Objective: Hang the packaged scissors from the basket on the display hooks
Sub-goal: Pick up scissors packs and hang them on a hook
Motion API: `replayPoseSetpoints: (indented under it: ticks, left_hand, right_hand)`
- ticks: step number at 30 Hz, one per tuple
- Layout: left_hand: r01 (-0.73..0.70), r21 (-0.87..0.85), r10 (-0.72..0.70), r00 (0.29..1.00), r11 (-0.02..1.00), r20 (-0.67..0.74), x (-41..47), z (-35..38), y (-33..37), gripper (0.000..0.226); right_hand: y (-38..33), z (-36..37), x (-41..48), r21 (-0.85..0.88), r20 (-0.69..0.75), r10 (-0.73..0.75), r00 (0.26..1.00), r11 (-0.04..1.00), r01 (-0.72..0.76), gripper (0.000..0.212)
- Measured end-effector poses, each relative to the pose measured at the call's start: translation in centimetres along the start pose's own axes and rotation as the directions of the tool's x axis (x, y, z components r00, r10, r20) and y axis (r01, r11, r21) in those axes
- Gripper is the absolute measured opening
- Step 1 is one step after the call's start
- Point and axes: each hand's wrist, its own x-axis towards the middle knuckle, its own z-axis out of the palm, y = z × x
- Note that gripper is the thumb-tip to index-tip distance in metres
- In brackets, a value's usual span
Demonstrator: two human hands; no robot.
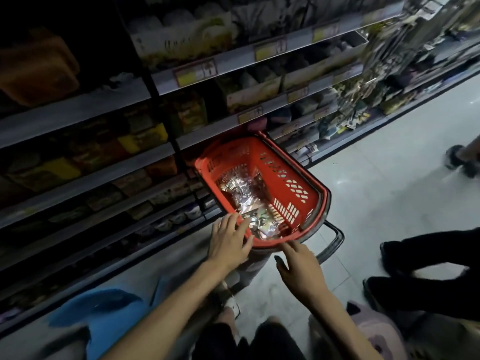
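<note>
1. Evidently the packaged scissors (pixel 245 194) lie in a loose heap on the bottom of the basket (pixel 294 178), mostly toward its near end. They are glossy packs that throw back white glare, so single outlines are hard to make out.
2. Judging by that shine, the wrapping is clear plastic over card. It is probably light, fairly stiff and flat, and slick under the fingers, with packs likely to slide over each other.
3. The best hold is likely a pinch on the top edge of the card, where a hang hole would sit. That keeps the hole free for a hook. The hole itself cannot be seen here.
4. The left hand (pixel 231 240) reaches over the near rim with fingers straight and fanned, the tips on or just above the nearest pack. It pinches nothing that I can see.
5. The right hand (pixel 298 266) hovers just outside the near rim, fingers loosely spread and holding nothing.
6. The basket is red moulded plastic with slotted and perforated walls, a rounded rim and a dark handle (pixel 335 240) folded down on the near side. It stands on a pale, smooth floor (pixel 376 190).
7. Grey metal shelves (pixel 78 110) beside it carry boxed goods and yellow price tags (pixel 194 72).
8. Hanging goods (pixel 374 63) show far up the aisle, too blurred to make out hooks.
</note>
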Motion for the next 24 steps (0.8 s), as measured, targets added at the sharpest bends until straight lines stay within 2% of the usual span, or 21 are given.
replayPoseSetpoints:
  ticks: [5,8,11,14,18,21,24]
  left_hand:
    - [-0.015,0.072,0.004,0.988,0.997,0.152,4.2,1.8,-1.2,0.068]
    - [0.032,0.042,-0.039,0.985,0.999,0.168,5.1,2.9,-1.5,0.063]
    - [0.077,-0.002,-0.075,0.984,0.997,0.164,5.3,3.8,-1.4,0.054]
    - [0.152,-0.092,-0.138,0.981,0.984,0.140,5.4,4.3,-1.1,0.047]
    - [0.266,-0.143,-0.253,0.962,0.954,0.100,5.9,5.1,-0.2,0.034]
    - [0.308,-0.138,-0.302,0.951,0.941,0.065,6.3,5.4,0.5,0.024]
    - [0.339,-0.135,-0.337,0.941,0.931,0.039,6.6,5.4,0.9,0.017]
  right_hand:
    - [2.0,0.1,4.1,-0.088,0.022,-0.059,0.998,0.994,0.061,0.026]
    - [3.1,0.1,7.5,-0.143,0.090,-0.062,0.994,0.987,0.075,0.026]
    - [4.3,0.8,11.8,-0.186,0.222,-0.045,0.974,0.979,0.088,0.027]
    - [5.3,2.6,16.7,-0.181,0.396,-0.018,0.918,0.979,0.097,0.033]
    - [6.3,7.1,22.4,-0.182,0.588,-0.053,0.807,0.963,0.196,0.034]
    - [6.6,10.8,25.2,-0.162,0.662,-0.084,0.745,0.954,0.252,0.038]
    - [7.2,14.1,27.3,-0.156,0.671,-0.119,0.732,0.942,0.296,0.050]
